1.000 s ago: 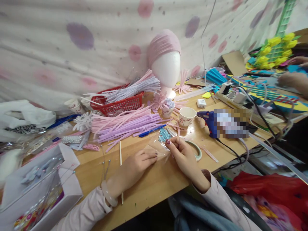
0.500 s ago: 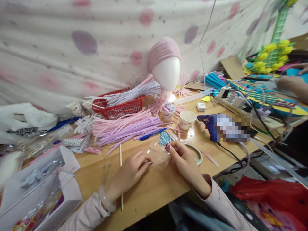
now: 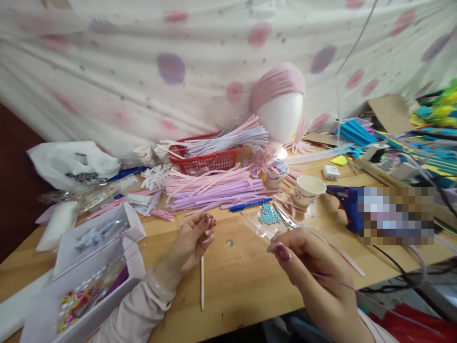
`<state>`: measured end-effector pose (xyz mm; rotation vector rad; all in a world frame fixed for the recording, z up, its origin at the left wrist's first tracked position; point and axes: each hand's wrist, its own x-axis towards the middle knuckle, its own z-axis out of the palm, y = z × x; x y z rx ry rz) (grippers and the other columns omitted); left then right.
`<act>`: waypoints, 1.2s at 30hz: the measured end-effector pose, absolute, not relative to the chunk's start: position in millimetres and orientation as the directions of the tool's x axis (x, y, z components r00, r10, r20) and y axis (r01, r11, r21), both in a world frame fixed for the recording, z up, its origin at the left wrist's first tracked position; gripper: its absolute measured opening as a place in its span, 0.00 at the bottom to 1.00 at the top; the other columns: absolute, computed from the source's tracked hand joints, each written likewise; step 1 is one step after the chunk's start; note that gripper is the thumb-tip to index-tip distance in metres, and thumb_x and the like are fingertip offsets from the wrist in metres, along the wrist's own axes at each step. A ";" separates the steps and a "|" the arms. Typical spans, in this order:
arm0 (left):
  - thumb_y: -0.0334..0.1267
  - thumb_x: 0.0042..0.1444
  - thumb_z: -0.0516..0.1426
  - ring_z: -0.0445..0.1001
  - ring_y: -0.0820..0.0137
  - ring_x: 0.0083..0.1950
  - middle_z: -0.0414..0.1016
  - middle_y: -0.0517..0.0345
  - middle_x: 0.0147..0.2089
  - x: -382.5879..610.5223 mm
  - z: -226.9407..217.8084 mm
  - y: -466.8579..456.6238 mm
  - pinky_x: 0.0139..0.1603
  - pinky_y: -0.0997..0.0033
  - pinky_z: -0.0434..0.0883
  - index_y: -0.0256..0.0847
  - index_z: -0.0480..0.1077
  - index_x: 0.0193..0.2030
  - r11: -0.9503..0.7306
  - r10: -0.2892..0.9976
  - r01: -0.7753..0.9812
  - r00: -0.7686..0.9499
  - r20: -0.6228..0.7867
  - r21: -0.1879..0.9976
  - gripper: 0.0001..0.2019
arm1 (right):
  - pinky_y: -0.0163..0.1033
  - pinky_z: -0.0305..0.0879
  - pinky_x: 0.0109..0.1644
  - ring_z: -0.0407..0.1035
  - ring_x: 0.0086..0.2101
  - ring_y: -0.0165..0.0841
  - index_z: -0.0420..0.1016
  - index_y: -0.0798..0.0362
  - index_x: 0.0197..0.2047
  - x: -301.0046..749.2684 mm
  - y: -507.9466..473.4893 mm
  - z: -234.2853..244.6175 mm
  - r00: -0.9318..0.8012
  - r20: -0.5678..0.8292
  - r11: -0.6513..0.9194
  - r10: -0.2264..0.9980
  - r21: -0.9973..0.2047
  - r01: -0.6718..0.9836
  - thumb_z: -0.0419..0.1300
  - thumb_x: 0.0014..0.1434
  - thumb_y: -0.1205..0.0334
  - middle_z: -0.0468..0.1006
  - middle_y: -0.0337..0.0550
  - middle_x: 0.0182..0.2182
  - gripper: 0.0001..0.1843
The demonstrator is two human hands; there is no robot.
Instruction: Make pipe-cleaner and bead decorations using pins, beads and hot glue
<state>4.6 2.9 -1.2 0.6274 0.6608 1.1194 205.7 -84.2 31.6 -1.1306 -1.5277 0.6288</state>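
While right hand (image 3: 314, 267) pinches strand (image 3: 254, 225), left hand (image 3: 189, 244) curls near stick (image 3: 202, 286).

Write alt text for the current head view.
A person's right hand pinches a thin strand above a wooden table; the left hand is curled nearby. Beyond are turquoise beads, scissors, fuzzy pink and purple stems, a red basket and a white mannequin head.
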 end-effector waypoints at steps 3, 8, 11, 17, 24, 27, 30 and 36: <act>0.38 0.40 0.72 0.62 0.85 0.22 0.66 0.65 0.24 1.7 -1.3 0.7 0.19 0.89 0.61 0.35 0.71 0.28 0.400 0.909 -0.689 0.381 -0.167 0.605 0.15 | 0.34 0.56 0.22 0.58 0.20 0.28 0.71 0.49 0.31 200.7 -82.7 22.0 -0.023 0.379 0.370 0.925 -0.886 0.280 0.55 0.65 0.58 0.67 0.37 0.21 0.11; 0.32 0.45 0.70 0.65 0.83 0.23 0.68 0.64 0.26 2.7 -3.4 -1.0 0.21 0.88 0.66 0.34 0.72 0.30 0.445 0.893 -0.715 0.401 -0.205 0.539 0.11 | 0.34 0.53 0.20 0.56 0.19 0.27 0.71 0.49 0.30 194.5 -76.5 12.9 -0.044 0.300 0.302 0.953 -0.928 0.219 0.55 0.65 0.55 0.65 0.36 0.20 0.13; 0.28 0.50 0.66 0.67 0.84 0.25 0.68 0.63 0.27 3.9 -2.7 -2.0 0.25 0.88 0.68 0.35 0.73 0.33 0.455 0.891 -0.704 0.372 -0.262 0.546 0.06 | 0.34 0.52 0.19 0.56 0.19 0.28 0.71 0.49 0.30 193.9 -75.9 13.3 -0.034 0.260 0.261 0.965 -0.948 0.183 0.55 0.64 0.54 0.64 0.36 0.19 0.13; 0.32 0.57 0.62 0.64 0.85 0.23 0.62 0.65 0.25 3.2 -0.6 -5.4 0.22 0.89 0.65 0.36 0.68 0.30 0.490 0.871 -0.715 0.380 -0.311 0.499 0.08 | 0.35 0.55 0.20 0.56 0.19 0.28 0.71 0.49 0.29 193.0 -74.3 13.6 -0.016 0.259 0.257 0.966 -0.945 0.204 0.55 0.64 0.53 0.65 0.36 0.19 0.13; 0.30 0.61 0.57 0.64 0.85 0.22 0.64 0.64 0.26 6.4 2.6 -4.8 0.23 0.89 0.66 0.36 0.68 0.28 0.498 0.856 -0.744 0.341 -0.388 0.445 0.09 | 0.35 0.55 0.22 0.57 0.20 0.28 0.71 0.47 0.32 193.0 -77.5 11.8 -0.053 0.274 0.278 0.960 -0.931 0.236 0.55 0.64 0.56 0.68 0.36 0.22 0.10; 0.30 0.62 0.56 0.65 0.85 0.21 0.65 0.64 0.25 6.9 2.1 -4.8 0.22 0.89 0.66 0.35 0.69 0.28 0.505 0.846 -0.753 0.336 -0.413 0.422 0.10 | 0.35 0.54 0.22 0.59 0.21 0.29 0.71 0.48 0.31 192.4 -78.5 12.0 -0.078 0.269 0.280 0.960 -0.931 0.235 0.55 0.64 0.56 0.68 0.37 0.22 0.11; 0.31 0.60 0.59 0.63 0.85 0.21 0.64 0.65 0.24 6.2 0.1 -6.2 0.22 0.89 0.65 0.36 0.68 0.28 0.519 0.847 -0.735 0.371 -0.382 0.436 0.09 | 0.35 0.55 0.23 0.61 0.23 0.30 0.71 0.48 0.32 191.6 -78.7 12.1 -0.098 0.253 0.269 0.962 -0.935 0.229 0.55 0.65 0.56 0.68 0.38 0.23 0.11; 0.36 0.47 0.69 0.63 0.83 0.22 0.63 0.68 0.26 5.0 -6.0 -8.2 0.22 0.85 0.65 0.38 0.68 0.30 0.517 0.855 -0.707 0.452 -0.255 0.482 0.12 | 0.35 0.55 0.24 0.60 0.23 0.29 0.70 0.48 0.31 189.2 -75.5 8.1 -0.107 0.244 0.263 0.964 -0.936 0.236 0.54 0.65 0.57 0.68 0.37 0.23 0.11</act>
